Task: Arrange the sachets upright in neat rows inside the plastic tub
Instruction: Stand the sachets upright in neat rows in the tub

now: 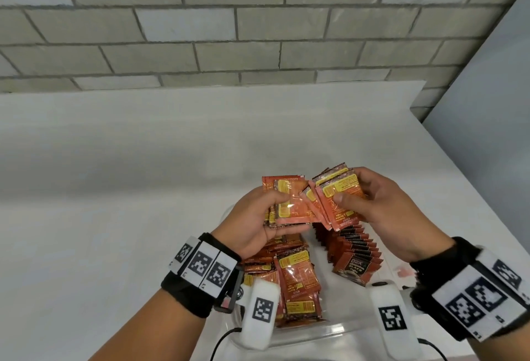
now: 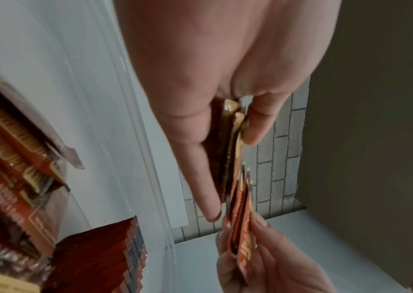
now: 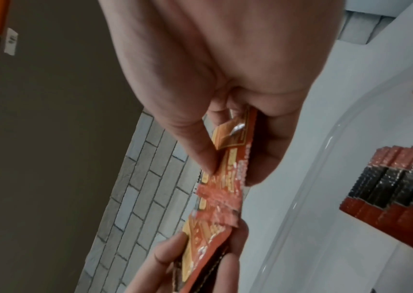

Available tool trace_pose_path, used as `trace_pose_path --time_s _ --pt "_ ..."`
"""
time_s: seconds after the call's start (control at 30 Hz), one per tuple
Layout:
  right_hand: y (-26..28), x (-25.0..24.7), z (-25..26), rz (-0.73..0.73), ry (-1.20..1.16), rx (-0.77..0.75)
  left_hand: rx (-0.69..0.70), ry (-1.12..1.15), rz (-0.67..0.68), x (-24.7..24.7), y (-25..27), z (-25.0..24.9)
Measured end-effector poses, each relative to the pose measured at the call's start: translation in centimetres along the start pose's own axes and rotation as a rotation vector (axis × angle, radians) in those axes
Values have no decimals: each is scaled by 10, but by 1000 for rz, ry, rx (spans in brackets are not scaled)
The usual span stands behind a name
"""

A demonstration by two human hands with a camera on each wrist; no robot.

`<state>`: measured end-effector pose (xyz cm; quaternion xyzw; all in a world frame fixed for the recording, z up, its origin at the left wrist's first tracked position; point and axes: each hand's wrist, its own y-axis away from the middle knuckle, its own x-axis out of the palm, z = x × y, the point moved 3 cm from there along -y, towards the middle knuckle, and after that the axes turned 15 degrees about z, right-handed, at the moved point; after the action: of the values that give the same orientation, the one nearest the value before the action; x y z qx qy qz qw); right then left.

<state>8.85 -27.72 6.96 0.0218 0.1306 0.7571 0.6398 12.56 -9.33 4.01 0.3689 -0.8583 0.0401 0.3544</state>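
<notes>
1. A stack of sachets (image 1: 289, 206) was gripped by the left hand (image 1: 255, 223), fingers curled, at frame centre.
2. Another bundle (image 1: 338, 197) was pinched by the right hand (image 1: 381, 211).
3. Beneath, at lower centre, upright sachet rows (image 1: 355, 249) stood inside the plastic tub (image 1: 338, 332) on the tabletop (image 1: 114, 188).

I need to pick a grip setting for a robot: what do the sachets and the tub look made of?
Sachets: likely glossy printed plastic or foil laminate, judging by shiny glare and crimped serrated edges. Plastic tub: clear, smooth, rigid-looking plastic; the sachets and the table show through its wall, and its rim catches highlights.
</notes>
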Motion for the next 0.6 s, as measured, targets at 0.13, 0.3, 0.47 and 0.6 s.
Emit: trace_pose_path --time_s 0.13,0.3,0.47,0.6 --pt "-1 2 -2 -7 -163 16 12 -152 30 2 0 2" --pt "0 8 2 38 -19 21 -5 -280 23 1 1 1" --pt "1 11 5 66 20 18 -11 -179 50 4 0 0" --pt "0 12 2 83 -101 38 12 12 39 4 1 -2"
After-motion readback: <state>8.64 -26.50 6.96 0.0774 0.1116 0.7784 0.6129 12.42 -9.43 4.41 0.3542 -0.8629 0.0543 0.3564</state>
